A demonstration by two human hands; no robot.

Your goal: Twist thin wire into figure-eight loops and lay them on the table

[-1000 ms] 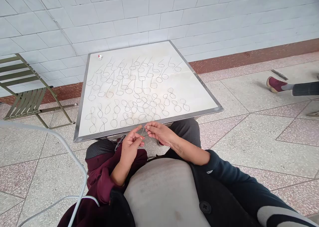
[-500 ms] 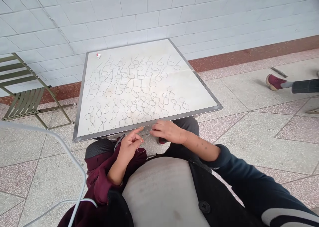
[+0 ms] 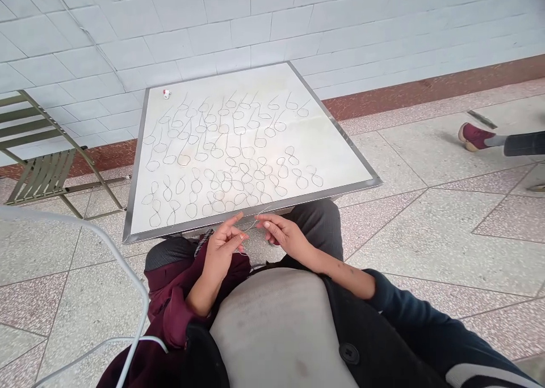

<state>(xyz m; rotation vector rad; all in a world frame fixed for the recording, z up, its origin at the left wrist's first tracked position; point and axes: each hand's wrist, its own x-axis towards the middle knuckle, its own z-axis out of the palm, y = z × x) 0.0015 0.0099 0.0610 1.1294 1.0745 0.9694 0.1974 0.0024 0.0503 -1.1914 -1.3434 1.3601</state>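
Note:
My left hand (image 3: 223, 246) is in front of the table's near edge, its thumb and a finger pinching a thin wire (image 3: 251, 227), with the index finger stretched out. My right hand (image 3: 285, 234) is just to the right, fingers bent together at the wire's other part, which pokes up past the fingertips. Part of the wire hangs below my left fingers. On the white table (image 3: 332, 155) with a grey metal rim lie many thin wire pieces: figure-eight loops (image 3: 315, 176) in the near half and single loops with straight tails (image 3: 292, 103) in the far half.
A small red and white object (image 3: 166, 94) sits at the table's far left corner. A green slatted folding chair (image 3: 42, 175) stands at left. A pale cable (image 3: 136, 280) curves at lower left. Another person's foot in a red shoe (image 3: 474, 136) is at right.
My right hand has turned and lowered slightly, its thumb now showing, and the wire's end now sticks up above its fingertips. My left hand has barely moved.

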